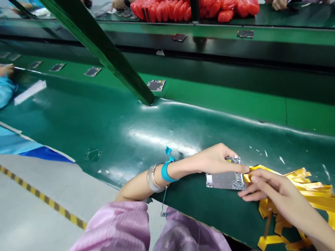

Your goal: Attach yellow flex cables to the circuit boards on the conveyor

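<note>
I list one circuit board (pixel 223 181), pinched by the left hand (pixel 218 159). At the board's right edge: right hand (pixel 274 186), pinching one yellow strip (pixel 247 177). Right of the board: strip pile (pixel 321 193).

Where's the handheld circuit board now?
Head view, lower right of centre: the circuit board is in the left hand, left of the yellow strip pile.

The silver-grey circuit board (pixel 224 180) was tilted slightly, a yellow strip (pixel 247 178) at its three o'clock edge; loose yellow strips (pixel 323 192) lay heaped towards four o'clock.
</note>
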Motion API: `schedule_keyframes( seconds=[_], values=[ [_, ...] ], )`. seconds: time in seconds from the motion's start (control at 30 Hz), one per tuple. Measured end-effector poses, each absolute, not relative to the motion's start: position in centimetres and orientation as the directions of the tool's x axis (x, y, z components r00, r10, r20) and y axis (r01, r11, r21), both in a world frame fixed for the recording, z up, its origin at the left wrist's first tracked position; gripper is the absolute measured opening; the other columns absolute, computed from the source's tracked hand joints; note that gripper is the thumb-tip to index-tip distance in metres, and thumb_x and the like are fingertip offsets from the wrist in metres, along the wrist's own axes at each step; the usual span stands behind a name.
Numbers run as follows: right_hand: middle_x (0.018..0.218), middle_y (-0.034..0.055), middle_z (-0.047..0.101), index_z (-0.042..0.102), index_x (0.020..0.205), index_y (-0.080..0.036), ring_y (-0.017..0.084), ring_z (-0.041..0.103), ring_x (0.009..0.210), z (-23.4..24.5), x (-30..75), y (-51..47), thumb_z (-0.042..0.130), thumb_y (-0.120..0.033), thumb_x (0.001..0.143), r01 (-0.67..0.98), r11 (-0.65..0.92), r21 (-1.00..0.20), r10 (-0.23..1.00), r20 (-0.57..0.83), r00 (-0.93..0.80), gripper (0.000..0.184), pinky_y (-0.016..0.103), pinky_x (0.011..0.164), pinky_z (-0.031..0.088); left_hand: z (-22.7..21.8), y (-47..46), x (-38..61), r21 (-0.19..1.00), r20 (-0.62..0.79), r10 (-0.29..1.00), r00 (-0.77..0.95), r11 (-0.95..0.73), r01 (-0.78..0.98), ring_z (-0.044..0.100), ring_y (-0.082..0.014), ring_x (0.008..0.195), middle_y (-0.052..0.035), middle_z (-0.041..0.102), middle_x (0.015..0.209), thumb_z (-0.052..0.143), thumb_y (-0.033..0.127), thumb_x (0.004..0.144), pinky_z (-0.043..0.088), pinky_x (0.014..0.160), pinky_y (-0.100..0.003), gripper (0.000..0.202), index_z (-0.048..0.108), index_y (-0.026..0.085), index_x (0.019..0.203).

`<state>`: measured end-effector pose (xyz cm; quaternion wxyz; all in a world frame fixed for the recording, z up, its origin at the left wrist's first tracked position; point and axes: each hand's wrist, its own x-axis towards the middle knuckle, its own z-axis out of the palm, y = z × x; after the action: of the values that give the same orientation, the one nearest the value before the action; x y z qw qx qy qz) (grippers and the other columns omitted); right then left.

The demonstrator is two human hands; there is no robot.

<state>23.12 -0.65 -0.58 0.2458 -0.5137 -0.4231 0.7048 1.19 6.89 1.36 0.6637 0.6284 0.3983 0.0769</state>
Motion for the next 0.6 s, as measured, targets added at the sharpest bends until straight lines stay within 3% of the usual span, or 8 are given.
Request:
schedule_keyframes(
  seconds=[0.1, 0.2, 0.3, 0.4, 0.5, 0.6],
  values=[
    [0.101, 0.0098, 0.074, 0.070, 0.107, -0.018, 0.022, 0.073, 0.088, -0.5, 23.2, 0.1, 0.065, -0.061, 0.090, 0.104, -0.505, -0.857, 0.794, -0.508, -0.335, 0.046, 0.034, 0.087, 0.060, 1.6, 6.7, 1.3, 0.892, -0.427, 0.644, 0.635, 0.185, 0.413, 0.027, -0.0079, 0.054, 0.0051, 0.033, 0.058, 0.062, 0.065, 0.083, 0.020, 0.047, -0.024, 0.055, 0.052, 0.015, 0.061],
    [0.092, 0.0071, 0.074, 0.072, 0.101, -0.018, 0.019, 0.070, 0.081, -0.6, 23.0, 1.0, 0.081, -0.052, 0.078, 0.118, -0.469, -0.875, 0.811, -0.479, -0.336, 0.042, 0.027, 0.076, 0.059, 1.8, 6.5, 1.6, 0.890, -0.414, 0.661, 0.626, 0.151, 0.429, 0.031, -0.0089, 0.057, 0.0045, 0.035, 0.060, 0.056, 0.067, 0.086, 0.023, 0.050, -0.024, 0.055, 0.055, 0.015, 0.067],
    [0.075, 0.0069, 0.073, 0.074, 0.087, -0.014, 0.017, 0.067, 0.067, -0.8, 23.0, 2.5, 0.089, -0.045, 0.068, 0.105, -0.461, -0.881, 0.840, -0.471, -0.269, 0.040, 0.024, 0.063, 0.056, 1.4, 6.9, 1.7, 0.894, -0.396, 0.727, 0.560, 0.168, 0.415, 0.042, -0.0107, 0.065, 0.0028, 0.048, 0.071, 0.050, 0.067, 0.090, 0.033, 0.058, -0.023, 0.052, 0.059, 0.016, 0.082],
    [0.079, 0.0092, 0.075, 0.075, 0.087, -0.013, 0.020, 0.069, 0.071, -0.9, 24.0, 5.8, 0.088, -0.047, 0.065, 0.062, -0.403, -0.913, 0.898, -0.408, -0.163, 0.042, 0.027, 0.067, 0.057, 0.6, 7.9, 1.5, 0.931, -0.326, 0.848, 0.418, 0.211, 0.299, 0.053, -0.0147, 0.085, -0.0008, 0.059, 0.094, 0.045, 0.063, 0.093, 0.044, 0.077, -0.025, 0.046, 0.054, 0.019, 0.102],
    [0.089, 0.0082, 0.076, 0.074, 0.093, -0.015, 0.022, 0.071, 0.083, -0.7, 25.4, 11.4, 0.085, -0.047, 0.069, 0.066, -0.289, -0.955, 0.956, -0.291, -0.027, 0.041, 0.030, 0.077, 0.059, -0.3, 9.0, 1.1, 0.961, -0.254, 0.898, 0.360, 0.194, 0.196, 0.056, -0.0180, 0.108, -0.0051, 0.058, 0.117, 0.040, 0.060, 0.096, 0.046, 0.093, -0.029, 0.042, 0.049, 0.021, 0.109],
    [0.096, 0.0083, 0.074, 0.072, 0.099, -0.014, 0.020, 0.071, 0.088, -0.4, 27.4, 17.6, 0.074, -0.039, 0.088, 0.158, -0.218, -0.963, 0.973, -0.201, 0.116, 0.027, 0.033, 0.081, 0.059, -1.1, 9.4, 0.9, 0.961, -0.241, 0.902, 0.357, 0.170, 0.219, 0.055, -0.0191, 0.119, -0.0089, 0.053, 0.132, 0.036, 0.057, 0.098, 0.048, 0.097, -0.031, 0.042, 0.045, 0.022, 0.118]
  ],
)
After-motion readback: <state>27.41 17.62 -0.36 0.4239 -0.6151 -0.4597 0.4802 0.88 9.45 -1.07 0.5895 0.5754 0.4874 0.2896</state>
